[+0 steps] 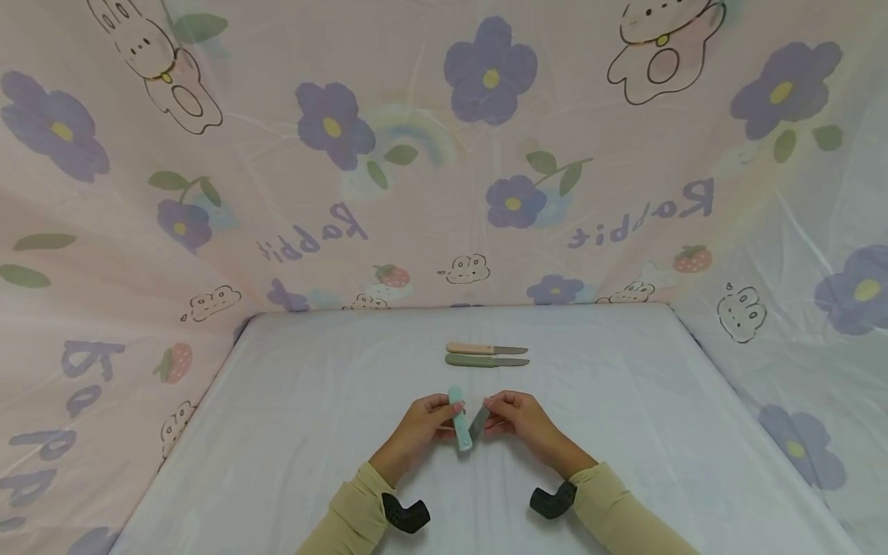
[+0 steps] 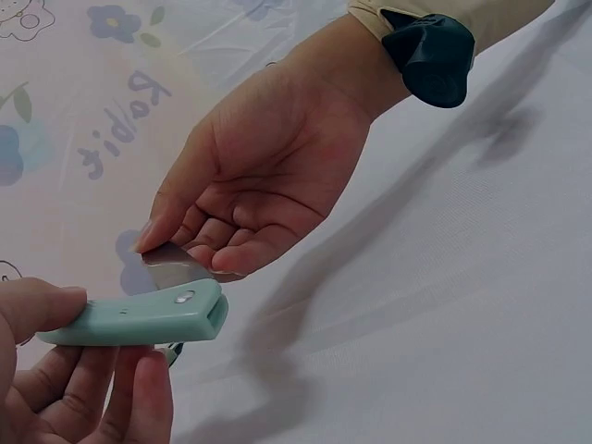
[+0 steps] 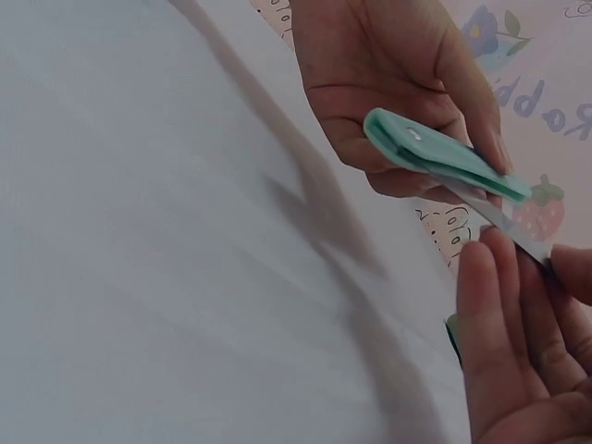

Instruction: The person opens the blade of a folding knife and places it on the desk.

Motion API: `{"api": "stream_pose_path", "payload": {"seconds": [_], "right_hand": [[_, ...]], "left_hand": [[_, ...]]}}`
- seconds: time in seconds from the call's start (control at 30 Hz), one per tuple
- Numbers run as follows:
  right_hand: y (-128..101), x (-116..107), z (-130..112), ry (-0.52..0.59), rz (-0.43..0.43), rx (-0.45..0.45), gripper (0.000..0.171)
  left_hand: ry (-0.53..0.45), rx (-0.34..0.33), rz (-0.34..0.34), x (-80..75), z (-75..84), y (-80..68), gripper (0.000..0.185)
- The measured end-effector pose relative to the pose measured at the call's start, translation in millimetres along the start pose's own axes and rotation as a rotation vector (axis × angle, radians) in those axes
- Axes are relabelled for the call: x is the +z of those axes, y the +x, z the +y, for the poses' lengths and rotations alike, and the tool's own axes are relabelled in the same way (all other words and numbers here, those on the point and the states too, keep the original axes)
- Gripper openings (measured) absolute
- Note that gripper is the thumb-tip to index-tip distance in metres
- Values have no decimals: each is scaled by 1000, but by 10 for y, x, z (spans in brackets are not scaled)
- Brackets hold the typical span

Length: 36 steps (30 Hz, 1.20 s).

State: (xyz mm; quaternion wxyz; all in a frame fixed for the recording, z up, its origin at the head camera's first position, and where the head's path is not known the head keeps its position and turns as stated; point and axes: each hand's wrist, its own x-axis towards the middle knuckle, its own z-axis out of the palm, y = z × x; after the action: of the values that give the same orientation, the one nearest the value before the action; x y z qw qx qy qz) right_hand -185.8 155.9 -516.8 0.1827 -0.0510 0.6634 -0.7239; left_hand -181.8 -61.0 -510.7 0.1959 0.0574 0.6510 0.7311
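Left hand (image 1: 416, 426) grips the mint folding knife handle (image 1: 459, 420); right hand (image 1: 522, 420) pinches its blade (image 1: 478, 422), near two knives (image 1: 486, 354).

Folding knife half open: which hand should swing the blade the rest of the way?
Right, probably. The right hand already pinches the blade near its tip, while the left hand grips the mint handle and steadies the pivot. Swapping would mean regripping both.
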Motion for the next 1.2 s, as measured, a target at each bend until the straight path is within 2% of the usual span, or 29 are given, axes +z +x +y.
{"api": "stream_pose_path", "payload": {"seconds": [0.37, 0.7, 1.2], "right_hand": [[-81, -27, -1, 69, 26, 4, 31], [-142, -71, -5, 132, 107, 42, 24], [-204, -78, 36, 254, 177, 25, 23]], "left_hand": [[-24, -22, 38, -60, -14, -5, 45], [-91, -49, 78, -76, -56, -7, 49], [-272, -60, 152, -65, -72, -16, 41]]}}
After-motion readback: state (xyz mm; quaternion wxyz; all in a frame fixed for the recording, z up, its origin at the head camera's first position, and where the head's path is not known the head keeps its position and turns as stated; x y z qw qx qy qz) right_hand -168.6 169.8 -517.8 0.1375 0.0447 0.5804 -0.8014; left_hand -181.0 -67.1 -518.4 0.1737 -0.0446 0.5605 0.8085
